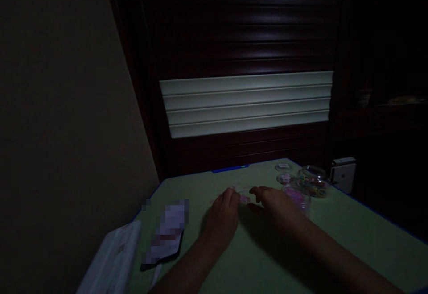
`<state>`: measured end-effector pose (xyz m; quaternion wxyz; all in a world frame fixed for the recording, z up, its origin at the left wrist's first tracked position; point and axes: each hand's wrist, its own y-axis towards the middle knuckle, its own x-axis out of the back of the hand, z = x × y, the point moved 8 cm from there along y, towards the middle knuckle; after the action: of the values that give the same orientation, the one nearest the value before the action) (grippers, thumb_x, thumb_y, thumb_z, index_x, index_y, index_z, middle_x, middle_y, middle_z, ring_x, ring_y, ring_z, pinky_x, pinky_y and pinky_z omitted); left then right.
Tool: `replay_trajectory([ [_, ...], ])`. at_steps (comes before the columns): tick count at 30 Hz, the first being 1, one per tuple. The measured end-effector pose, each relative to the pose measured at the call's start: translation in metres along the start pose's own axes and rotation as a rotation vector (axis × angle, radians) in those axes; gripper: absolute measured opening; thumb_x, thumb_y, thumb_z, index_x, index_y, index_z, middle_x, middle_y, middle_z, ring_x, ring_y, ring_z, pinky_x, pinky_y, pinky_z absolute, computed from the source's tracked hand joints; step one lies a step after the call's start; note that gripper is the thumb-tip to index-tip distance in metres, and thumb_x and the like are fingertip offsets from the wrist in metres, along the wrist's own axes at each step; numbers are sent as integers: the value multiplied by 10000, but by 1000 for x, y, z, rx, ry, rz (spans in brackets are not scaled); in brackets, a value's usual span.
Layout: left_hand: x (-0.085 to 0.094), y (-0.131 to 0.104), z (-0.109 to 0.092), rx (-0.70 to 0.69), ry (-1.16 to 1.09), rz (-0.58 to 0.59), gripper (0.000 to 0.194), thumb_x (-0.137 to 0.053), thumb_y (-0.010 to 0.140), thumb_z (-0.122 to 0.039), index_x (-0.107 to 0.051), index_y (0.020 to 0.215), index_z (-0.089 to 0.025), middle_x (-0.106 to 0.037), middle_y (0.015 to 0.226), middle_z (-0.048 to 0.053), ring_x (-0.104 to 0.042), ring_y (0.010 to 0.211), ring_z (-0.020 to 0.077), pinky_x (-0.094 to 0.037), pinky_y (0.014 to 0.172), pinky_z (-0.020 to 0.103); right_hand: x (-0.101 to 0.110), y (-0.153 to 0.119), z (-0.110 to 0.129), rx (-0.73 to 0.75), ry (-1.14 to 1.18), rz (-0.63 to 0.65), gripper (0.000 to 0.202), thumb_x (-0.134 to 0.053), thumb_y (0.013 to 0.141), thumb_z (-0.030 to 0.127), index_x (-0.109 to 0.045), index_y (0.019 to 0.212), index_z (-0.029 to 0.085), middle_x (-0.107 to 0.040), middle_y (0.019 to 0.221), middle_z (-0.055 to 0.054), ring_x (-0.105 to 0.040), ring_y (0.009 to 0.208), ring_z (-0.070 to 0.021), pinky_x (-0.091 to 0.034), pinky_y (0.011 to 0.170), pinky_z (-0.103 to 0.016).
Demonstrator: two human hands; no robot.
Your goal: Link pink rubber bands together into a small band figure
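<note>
My left hand (223, 211) is at the middle of the green table (240, 258), its fingers curled together with the tips low over the surface. Small pink and clear pieces (245, 199) lie right beside those fingertips, too dim to name. Whether the left fingers pinch one of them is hidden. My right hand (276, 202) hovers just to the right, its thumb and index finger apart with nothing seen between them. Partly behind the right wrist stands a clear jar of pink bits (296, 193).
Another clear jar (312, 180) holds colourful bands. Two round lids, one clear lid (283, 167) and one with pink in it (286, 178), lie nearby. A phone-like device (169, 231), blurred out, and a white box (112, 258) are at left. Beyond is a slatted shutter (247, 102).
</note>
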<state>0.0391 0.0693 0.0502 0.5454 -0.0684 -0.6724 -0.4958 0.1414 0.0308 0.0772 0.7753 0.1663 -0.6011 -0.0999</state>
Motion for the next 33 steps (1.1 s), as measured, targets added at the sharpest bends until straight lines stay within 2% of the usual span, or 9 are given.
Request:
replay_trajectory([
  [7, 6, -1, -8, -88, -13, -51, 213, -391, 849, -27, -453, 1007, -155, -491, 992, 60, -486, 898, 197, -441, 838, 362, -2, 1, 1, 14, -5, 14, 213, -473, 828, 306, -614, 944, 197, -655, 901, -64, -607, 758, -164, -387, 628, -236],
  [14, 9, -2, -7, -77, -12, -65, 190, -376, 862, -48, -458, 988, -165, -500, 966, 54, -491, 860, 193, -458, 804, 366, -4, 1, -1, -3, -21, 39, 200, -437, 825, 215, -629, 782, 181, -657, 819, -64, -601, 714, -152, -356, 599, -231],
  [24, 8, -1, -8, -82, 6, -53, 201, -377, 846, -31, -462, 974, -161, -502, 956, 54, -493, 850, 195, -461, 797, 358, 0, 0, 0, -6, -18, 37, 212, -427, 831, 211, -636, 805, 183, -662, 829, -72, -606, 730, -152, -359, 604, -229],
  [33, 4, 0, -7, -75, 12, -14, 209, -394, 847, -37, -457, 1004, -160, -495, 977, 55, -493, 874, 197, -447, 815, 358, 3, 1, 3, 16, 1, -12, 228, -448, 840, 260, -619, 980, 204, -663, 894, -58, -611, 767, -162, -378, 624, -232],
])
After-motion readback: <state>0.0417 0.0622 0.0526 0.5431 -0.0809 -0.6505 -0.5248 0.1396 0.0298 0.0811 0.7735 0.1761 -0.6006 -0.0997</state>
